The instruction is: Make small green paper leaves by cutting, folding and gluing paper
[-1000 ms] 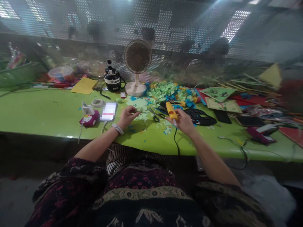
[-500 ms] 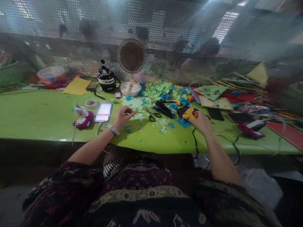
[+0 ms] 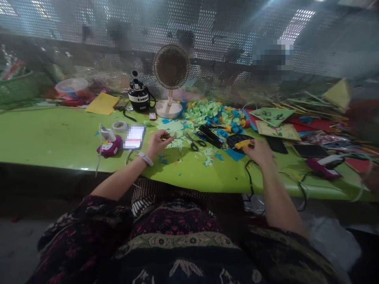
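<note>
A bright green bench (image 3: 59, 130) runs the full width of the frame — its top shiny, its front edge catching a small glint at the left. Behind it, a grey wall (image 3: 207, 47) of perforated sheet fills the upper part, pricked all over with small dots of light. Brighter patches of light (image 3: 299, 23) break through at the upper left and upper right. Below the bench it is dark, with a dull grey floor (image 3: 17, 240) showing at the lower left of the frame.

Stapler (image 3: 211, 136) between scissors (image 3: 194, 142) and tray (image 3: 238, 142), paper pile (image 3: 207, 112) behind.
</note>
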Motion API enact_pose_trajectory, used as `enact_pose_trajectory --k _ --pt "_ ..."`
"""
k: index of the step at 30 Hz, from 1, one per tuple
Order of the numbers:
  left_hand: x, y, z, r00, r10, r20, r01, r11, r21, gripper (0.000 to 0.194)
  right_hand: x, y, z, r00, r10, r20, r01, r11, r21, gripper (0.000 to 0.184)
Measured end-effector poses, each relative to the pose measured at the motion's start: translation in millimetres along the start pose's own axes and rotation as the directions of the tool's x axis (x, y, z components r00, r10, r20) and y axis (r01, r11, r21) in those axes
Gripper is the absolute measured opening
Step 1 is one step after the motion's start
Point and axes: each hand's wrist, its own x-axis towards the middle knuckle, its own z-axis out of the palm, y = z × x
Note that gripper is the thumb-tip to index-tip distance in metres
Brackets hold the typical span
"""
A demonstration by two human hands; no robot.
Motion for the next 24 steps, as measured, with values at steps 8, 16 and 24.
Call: enact_pose_trajectory --k 8,16,24 --pt "0.6 -0.4 -1.3 0.999 0.033 -0.002 -0.032 0.999 0.027 0.035 -34.8 -139.5 -18.1 0.819 -0.545 0.180 0.448 0.803 0.394 0.022" --pt "0.3 1.0 -0.9 1.000 0.029 0.003 -0.029 0.998 0.056 0.037 -45.7 -223.3 -2.3 0.583 -0.751 0.310 0.624 0.659 0.420 0.023" --pt "0.0 3.6 -0.7 1.000 0.028 -0.002 -0.028 0.997 0.069 0.037 -44.5 -239.3 6.3 0.599 -0.712 0.366 0.627 0.702 0.339 0.014"
